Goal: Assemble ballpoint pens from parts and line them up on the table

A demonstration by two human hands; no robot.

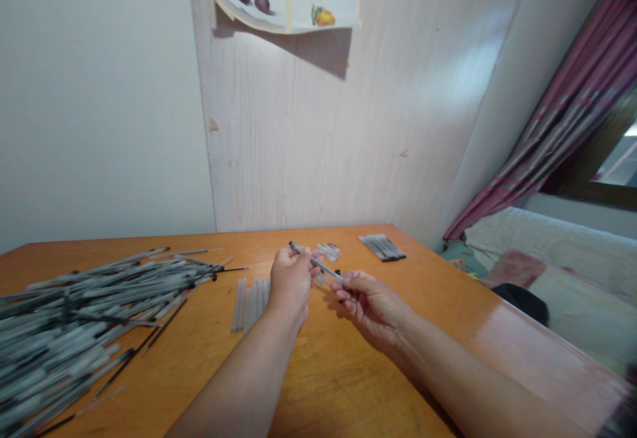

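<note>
A slim pen (325, 268) with a clear barrel and a dark end slants between my two hands above the table. My left hand (290, 282) is closed around its upper part, thumb on top. At the lower end, my right hand (371, 302) pinches the tip between thumb and fingers, which partly hide it. Beside my left wrist lies a row of clear pen barrels (246, 305), partly covered by the hand. Small clear pieces, seemingly pen caps (328, 251), lie behind the hands, with a few more beneath the pen.
A large loose heap of pens and parts (109, 312) covers the left of the wooden table (338, 385). At the back right lies a neat row of pens (382, 247) with dark ends. The wall (318, 139) stands behind; a bed (587, 292) is to the right.
</note>
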